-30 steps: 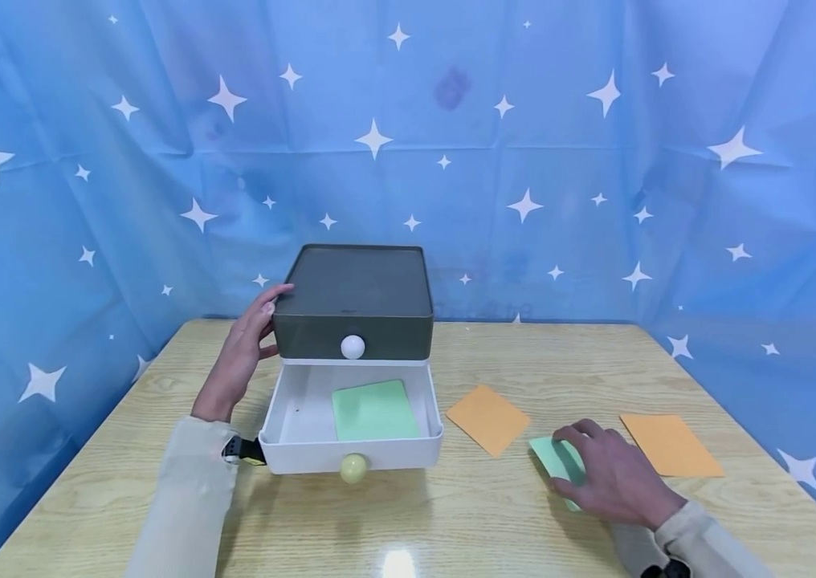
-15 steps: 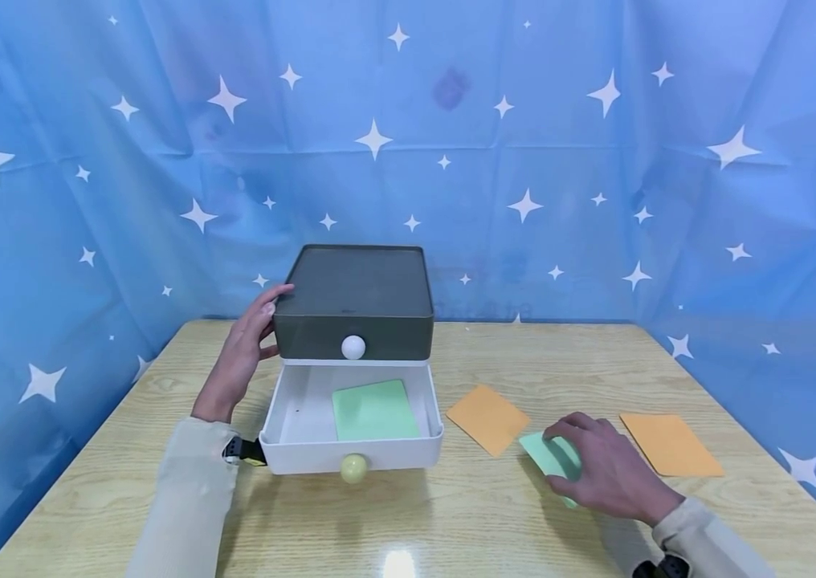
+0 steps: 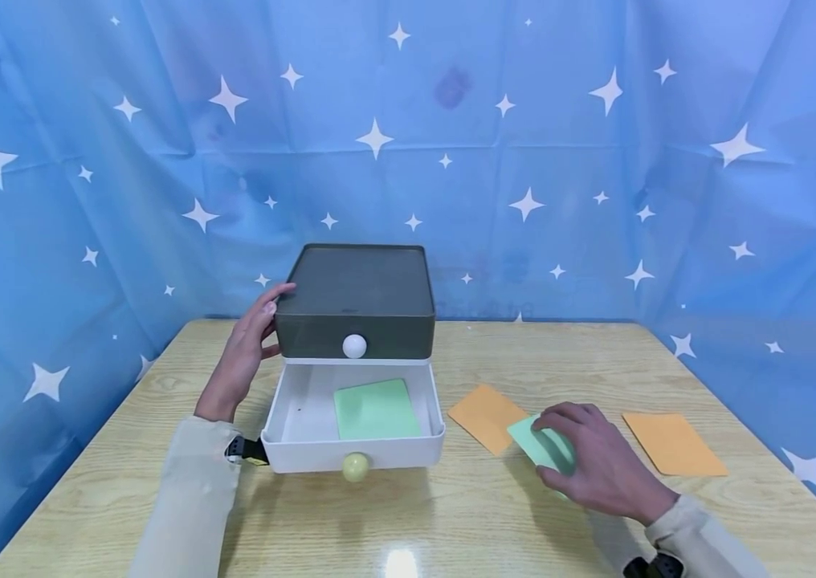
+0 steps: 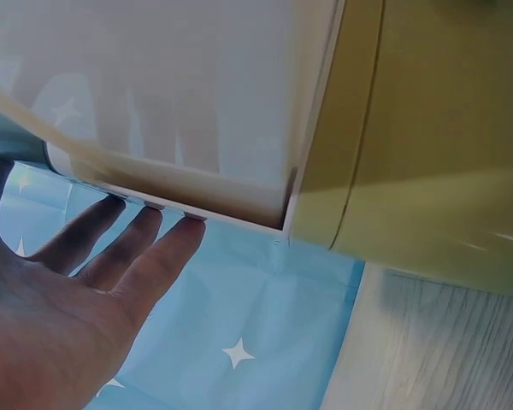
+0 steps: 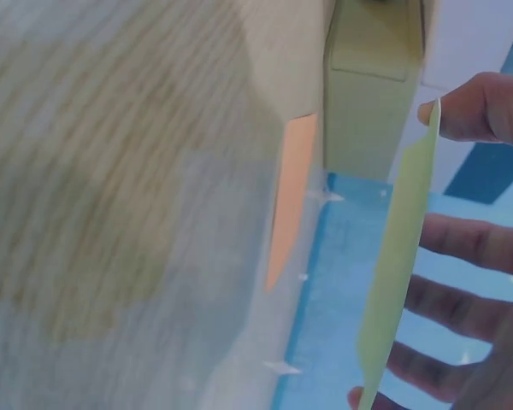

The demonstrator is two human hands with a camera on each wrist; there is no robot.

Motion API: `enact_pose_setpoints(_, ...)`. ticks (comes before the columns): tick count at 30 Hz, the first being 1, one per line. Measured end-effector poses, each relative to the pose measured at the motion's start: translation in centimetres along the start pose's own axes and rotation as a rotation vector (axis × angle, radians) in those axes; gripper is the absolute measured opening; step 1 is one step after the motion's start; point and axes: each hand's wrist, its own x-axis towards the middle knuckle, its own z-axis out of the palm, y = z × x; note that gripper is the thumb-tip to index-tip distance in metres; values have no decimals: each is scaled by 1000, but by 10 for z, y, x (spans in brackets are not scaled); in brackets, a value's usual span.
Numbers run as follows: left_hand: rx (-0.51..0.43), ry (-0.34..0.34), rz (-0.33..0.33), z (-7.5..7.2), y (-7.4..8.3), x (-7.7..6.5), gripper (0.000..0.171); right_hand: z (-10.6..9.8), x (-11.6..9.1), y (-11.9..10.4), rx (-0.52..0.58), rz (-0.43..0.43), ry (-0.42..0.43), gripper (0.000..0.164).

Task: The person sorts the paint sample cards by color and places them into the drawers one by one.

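Observation:
A small dark grey drawer box point(image 3: 365, 281) stands on the table, its lower white drawer point(image 3: 285, 455) pulled out. Inside that drawer lies a square of green paper point(image 3: 377, 411). Against the left side of the box rests my left hand point(image 3: 238, 353); in the left wrist view its extended fingers point(image 4: 158, 260) touch the box's edge. My right hand point(image 3: 603, 466) holds a second piece of green paper point(image 3: 521, 433) by its edges, between thumb and fingers. The right wrist view shows this green paper point(image 5: 398, 248) bowed slightly, apart from the tabletop.
One orange paper point(image 3: 480, 413) lies right of the drawer, partly overlapped by the held green paper in the head view. Another orange paper point(image 3: 675, 445) lies beyond my right hand. A blue star-patterned curtain point(image 3: 480, 152) hangs behind the table point(image 3: 495, 530).
My right hand has moved a little to the left and lifted, carrying the green paper toward the nearer orange paper. My left hand and the drawer box stay as they were.

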Motion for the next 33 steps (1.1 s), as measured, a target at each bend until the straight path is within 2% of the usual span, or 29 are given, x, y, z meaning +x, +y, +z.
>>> enact_pose_setpoints(5, -2, 1, 1, 0, 0, 0, 55, -7, 7, -7, -17, -59, 40, 37)
enact_pose_setpoints(13, -6, 6, 7, 0, 0, -3, 55, -21, 24, -27, 16, -128, 78, 35)
enact_pose_setpoints(22, 2, 4, 6, 2, -2, -1, 56, -32, 38, -46, 40, -162, 76, 40)
enact_pose_setpoints(28, 15, 9, 2, 1, -3, 0, 56, -41, 52, -58, 75, -248, 93, 39)
enact_pose_setpoints(33, 6, 9, -3, 1, -2, -1, 55, -44, 68, -71, 141, -329, 48, 39)
